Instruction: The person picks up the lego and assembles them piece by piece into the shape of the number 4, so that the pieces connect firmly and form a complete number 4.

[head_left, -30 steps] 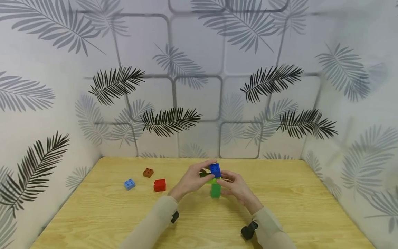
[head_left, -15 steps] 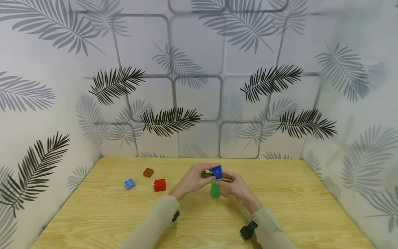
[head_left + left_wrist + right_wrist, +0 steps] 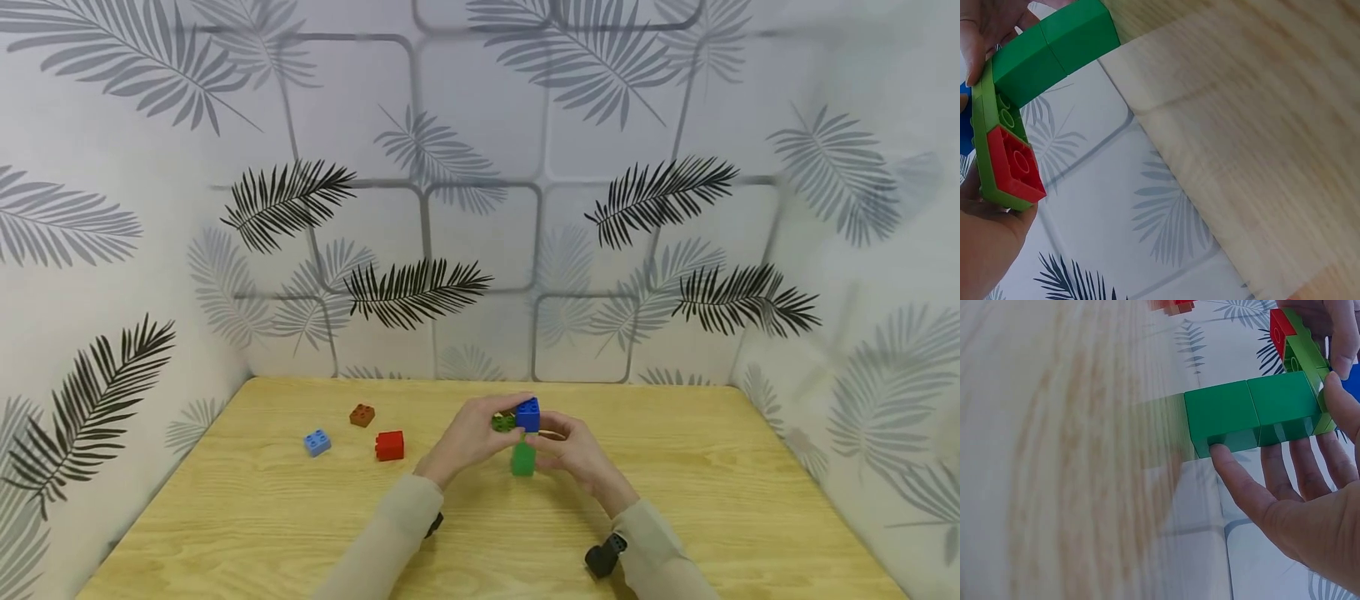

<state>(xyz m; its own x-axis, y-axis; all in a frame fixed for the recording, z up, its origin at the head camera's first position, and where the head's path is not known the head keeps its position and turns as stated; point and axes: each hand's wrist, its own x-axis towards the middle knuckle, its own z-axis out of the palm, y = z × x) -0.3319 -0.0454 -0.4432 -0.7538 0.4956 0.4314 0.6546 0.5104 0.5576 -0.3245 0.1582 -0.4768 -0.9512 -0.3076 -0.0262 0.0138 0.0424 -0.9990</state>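
Note:
Two green bricks (image 3: pixel 1225 415) form an upright column (image 3: pixel 523 458) on the table, with lime pieces (image 3: pixel 988 156) across the top, reaching out to the left. A red brick (image 3: pixel 1017 164) hangs beneath their outer end. On top of the column sits a dark blue brick (image 3: pixel 528 415), which my left hand (image 3: pixel 468 433) pinches between thumb and fingers. My right hand (image 3: pixel 581 458) holds the column from the right side. One of its fingertips touches the lower green brick, other fingers run behind, and the thumb is at the lime layer. Whether the blue brick is fully seated is hidden.
To the left on the wooden table (image 3: pixel 285 517) lie a light blue brick (image 3: pixel 317 442), a brown brick (image 3: pixel 362 415) and a red brick (image 3: pixel 390 446). A patterned wall (image 3: pixel 480 333) rises behind the table's back edge. Wrist cameras (image 3: pixel 603 557) are strapped on both arms.
My left hand and the dark blue brick have shifted slightly right and down onto the column. The right hand keeps its hold. The whole head view has drifted a little.

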